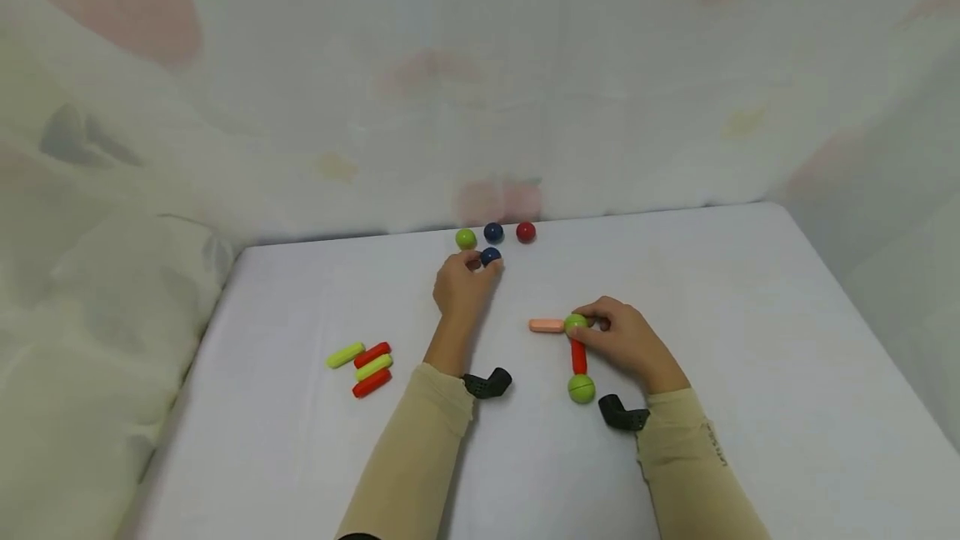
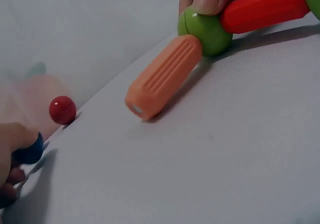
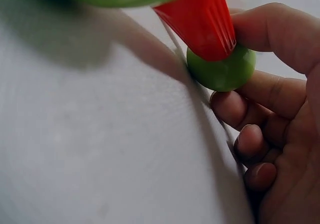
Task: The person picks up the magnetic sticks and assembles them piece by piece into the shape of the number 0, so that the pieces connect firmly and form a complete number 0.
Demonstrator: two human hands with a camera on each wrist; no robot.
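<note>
My left hand (image 1: 461,286) pinches a dark blue ball (image 1: 491,256) near the table's far edge; in the left wrist view the blue ball (image 2: 29,153) peeks from its fingers. My right hand (image 1: 622,338) grips a green ball (image 1: 575,323) that joins an orange stick (image 1: 547,325) and a red stick (image 1: 578,356). The red stick ends in a second green ball (image 1: 581,388). In the right wrist view the thumb and fingers (image 3: 272,33) curl round the green ball (image 3: 221,69). In the left wrist view the orange stick (image 2: 162,77) lies flat on the cloth.
A green ball (image 1: 466,238), a blue ball (image 1: 493,232) and a red ball (image 1: 526,232) sit in a row at the table's (image 1: 750,315) far edge. Several yellow-green and red sticks (image 1: 363,367) lie at the left. A patterned curtain hangs behind.
</note>
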